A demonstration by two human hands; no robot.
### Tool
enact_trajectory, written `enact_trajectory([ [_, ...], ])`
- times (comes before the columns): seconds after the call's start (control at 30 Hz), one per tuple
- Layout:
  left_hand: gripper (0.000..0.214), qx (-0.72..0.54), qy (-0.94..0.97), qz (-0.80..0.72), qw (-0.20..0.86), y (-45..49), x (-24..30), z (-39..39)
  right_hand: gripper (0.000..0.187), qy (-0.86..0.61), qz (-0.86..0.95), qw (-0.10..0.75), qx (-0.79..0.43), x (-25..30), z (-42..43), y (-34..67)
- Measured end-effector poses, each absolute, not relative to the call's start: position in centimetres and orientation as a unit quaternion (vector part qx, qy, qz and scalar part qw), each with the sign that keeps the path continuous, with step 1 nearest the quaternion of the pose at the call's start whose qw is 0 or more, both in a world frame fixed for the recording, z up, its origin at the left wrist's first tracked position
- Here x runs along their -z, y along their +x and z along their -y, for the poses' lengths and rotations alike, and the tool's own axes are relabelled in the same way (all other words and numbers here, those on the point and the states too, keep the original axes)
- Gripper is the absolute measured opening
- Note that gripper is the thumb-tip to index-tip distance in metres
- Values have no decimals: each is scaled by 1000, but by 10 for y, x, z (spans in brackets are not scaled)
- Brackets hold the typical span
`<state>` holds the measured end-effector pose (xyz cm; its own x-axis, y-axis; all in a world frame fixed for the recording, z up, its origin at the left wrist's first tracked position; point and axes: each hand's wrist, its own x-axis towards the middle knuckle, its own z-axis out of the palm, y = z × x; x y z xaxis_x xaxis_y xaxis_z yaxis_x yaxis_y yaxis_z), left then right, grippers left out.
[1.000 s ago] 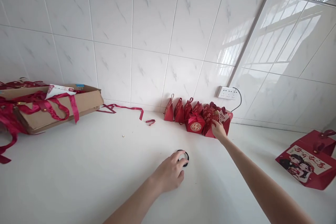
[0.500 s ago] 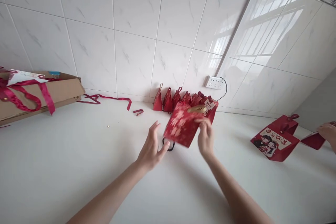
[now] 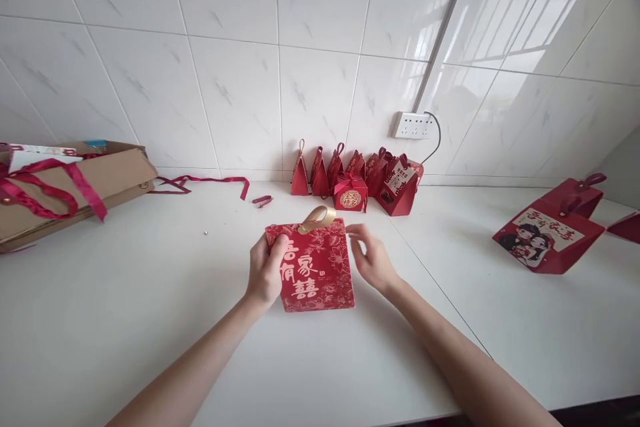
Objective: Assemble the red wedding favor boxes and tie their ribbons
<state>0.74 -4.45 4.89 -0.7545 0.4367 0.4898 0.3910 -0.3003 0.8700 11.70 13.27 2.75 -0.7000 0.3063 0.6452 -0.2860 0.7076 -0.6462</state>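
Note:
A red gift bag (image 3: 315,270) with gold characters and a gold ribbon handle stands upright on the white counter (image 3: 150,300) in front of me. My left hand (image 3: 265,270) grips its left edge, thumb on the front face. My right hand (image 3: 371,260) hovers just off the bag's right edge, fingers apart and holding nothing. Behind the bag, a row of small red gift boxes (image 3: 350,177) lines the tiled wall.
A cardboard box (image 3: 75,180) draped with red ribbons sits at the far left. Loose red ribbon (image 3: 210,181) lies by the wall. A larger red bag with a cartoon couple (image 3: 550,233) lies at the right. A wall socket (image 3: 413,125) is above the small boxes.
My right hand carried the red gift bag from the row at the wall to the counter in front of me. My left hand left the black ring and gripped the bag; my right hand released it.

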Motion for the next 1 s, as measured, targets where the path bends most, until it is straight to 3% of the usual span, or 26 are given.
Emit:
enact_trajectory([
  [0.1,37,-682,417,-601,11,4,-46,45,15,46,904,244,-347,-21,-135,111],
  [0.27,36,-632,464,-620,16,1,-46,47,17,67,907,235,-343,-17,-136,106],
  [0.33,37,-630,465,-622,25,1,-47,47,22,44,901,265,-342,-22,-138,109],
  [0.43,36,-629,470,-618,38,0,-48,48,37,-6,858,384,-341,-34,-134,119],
  [0.57,34,-622,496,-605,41,2,-48,48,42,93,786,526,-312,-51,-109,135],
  [0.7,32,-607,536,-586,36,13,-50,48,16,122,766,558,-296,-62,-77,144],
  [0.9,35,-622,571,-531,-73,33,-49,43,20,101,697,603,-375,-69,-67,148],
  [1.0,35,-615,602,-480,-168,38,-49,39,12,126,710,607,-334,-71,-72,148],
])
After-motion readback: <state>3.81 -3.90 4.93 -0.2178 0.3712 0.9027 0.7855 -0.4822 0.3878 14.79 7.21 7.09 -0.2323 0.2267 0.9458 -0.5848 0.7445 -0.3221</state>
